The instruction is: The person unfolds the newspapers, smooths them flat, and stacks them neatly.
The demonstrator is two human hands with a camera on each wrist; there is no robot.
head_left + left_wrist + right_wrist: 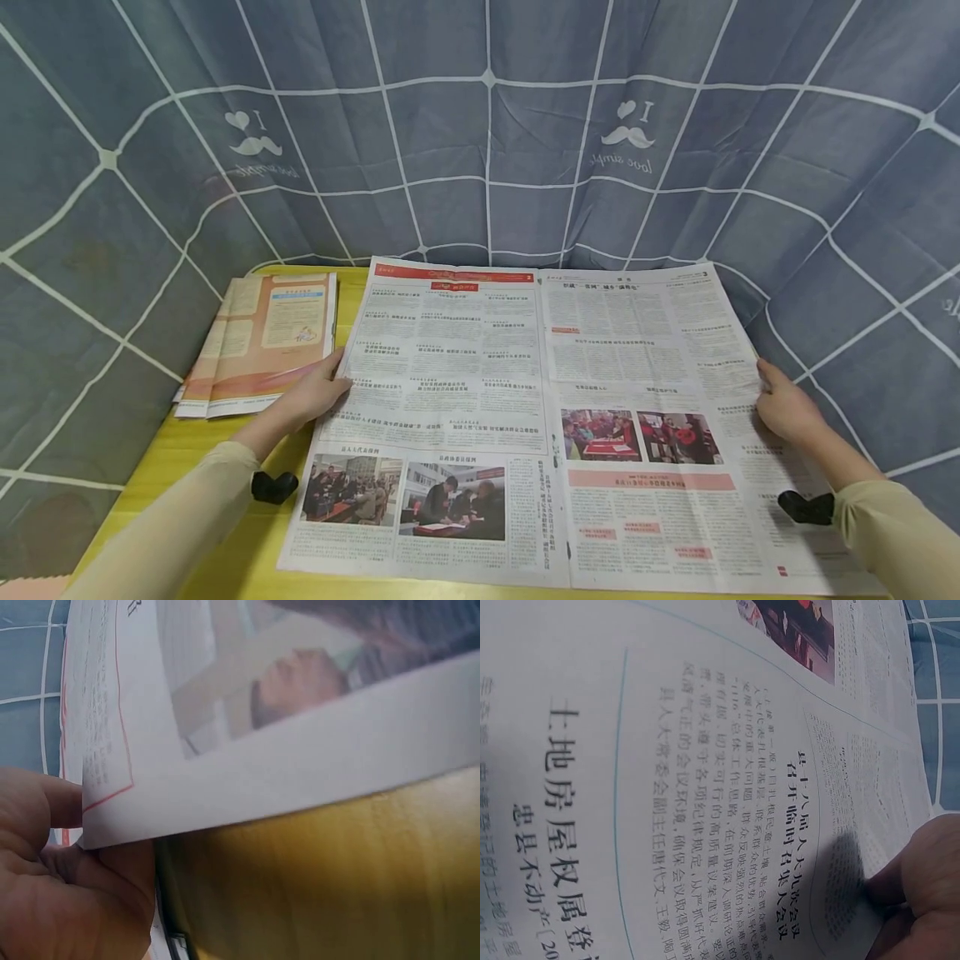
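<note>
An opened newspaper [502,425] spreads across the yellow table, its print upside down in the head view. My left hand [318,392] pinches the left edge of the sheet. In the left wrist view, the thumb and fingers of that hand [75,892] have the paper's edge [262,772] between them, and this edge is raised off the table. On the opposite side, my right hand [787,408] grips the right edge. The right wrist view shows the thumb of that hand [919,885] on the printed page [705,787]; its other fingers are mostly hidden.
A folded orange-and-white printed paper [258,346] lies left of the newspaper. The yellow table [150,500] shows along the left and front. A grey-blue curtain [487,142] with white lines surrounds the back and sides.
</note>
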